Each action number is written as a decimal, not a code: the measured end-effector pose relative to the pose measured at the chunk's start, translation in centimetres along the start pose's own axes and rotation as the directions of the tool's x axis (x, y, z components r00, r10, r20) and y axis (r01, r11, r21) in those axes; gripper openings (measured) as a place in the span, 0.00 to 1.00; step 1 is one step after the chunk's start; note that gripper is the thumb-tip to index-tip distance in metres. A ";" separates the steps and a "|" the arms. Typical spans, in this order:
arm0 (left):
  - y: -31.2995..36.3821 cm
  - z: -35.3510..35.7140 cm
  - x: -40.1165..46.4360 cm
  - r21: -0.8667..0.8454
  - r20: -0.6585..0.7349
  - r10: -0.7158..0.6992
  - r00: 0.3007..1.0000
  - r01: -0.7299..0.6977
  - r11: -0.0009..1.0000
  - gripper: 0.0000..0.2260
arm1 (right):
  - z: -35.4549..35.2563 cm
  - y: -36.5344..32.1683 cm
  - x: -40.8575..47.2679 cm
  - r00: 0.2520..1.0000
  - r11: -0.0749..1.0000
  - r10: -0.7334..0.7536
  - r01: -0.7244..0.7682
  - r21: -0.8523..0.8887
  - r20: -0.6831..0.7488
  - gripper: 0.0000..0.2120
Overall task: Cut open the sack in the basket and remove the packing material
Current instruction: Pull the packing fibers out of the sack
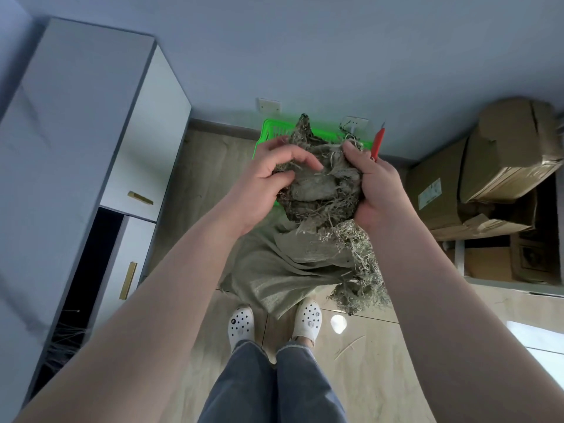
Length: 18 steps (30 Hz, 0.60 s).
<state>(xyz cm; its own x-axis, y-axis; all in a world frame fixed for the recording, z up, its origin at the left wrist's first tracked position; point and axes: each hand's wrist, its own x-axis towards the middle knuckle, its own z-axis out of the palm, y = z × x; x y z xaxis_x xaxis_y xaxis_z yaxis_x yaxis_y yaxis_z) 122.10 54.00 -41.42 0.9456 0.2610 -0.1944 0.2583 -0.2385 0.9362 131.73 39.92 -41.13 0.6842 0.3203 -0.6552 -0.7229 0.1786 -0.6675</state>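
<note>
Left grip: the left hand point(268, 175) curls its fingers round the left side of a clump of dry grey-green straw-like packing material point(317, 190), thumb on the near side, fingertips pressed into the top of the clump.
Right grip: the right hand point(374, 190) clasps the clump's right side with curled fingers; the same hand also holds a red-handled cutter point(377, 145), whose handle sticks up past the knuckles with the blade tip pointing away from the person.
Packing material: one clump is squeezed between both hands above the sack; a looser tangle of the same stuff point(360, 270) hangs down below the right wrist toward the floor.
Sack: a pale green woven sack point(274, 270) droops from under the hands, its lower folds lying on the floor just ahead of the feet.
Basket: a bright green plastic basket point(271, 129) stands on the floor against the wall, mostly hidden behind the hands and clump.
Feet: two white perforated clogs point(241, 325) stand on the glossy floor, under blue jeans.
Left side: a white cabinet with brass handles point(134, 166), one lower door ajar.
Right side: stacked brown cardboard boxes point(488, 178), taped and partly crushed.
</note>
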 end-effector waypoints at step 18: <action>-0.8 0.2 1.1 0.258 -0.011 0.012 1.000 -0.009 0.966 0.07 | -1.8 -1.2 0.5 0.947 0.846 -0.287 0.181 -0.501 -0.142 0.11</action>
<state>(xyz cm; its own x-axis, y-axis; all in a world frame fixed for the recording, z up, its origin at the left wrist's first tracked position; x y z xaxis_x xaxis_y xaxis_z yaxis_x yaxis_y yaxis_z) 123.01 54.33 -42.45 0.9466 0.2678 -0.1796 0.2917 -0.4741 0.8308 133.10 38.17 -41.28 0.8691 0.1198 -0.4799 -0.4396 -0.2576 -0.8605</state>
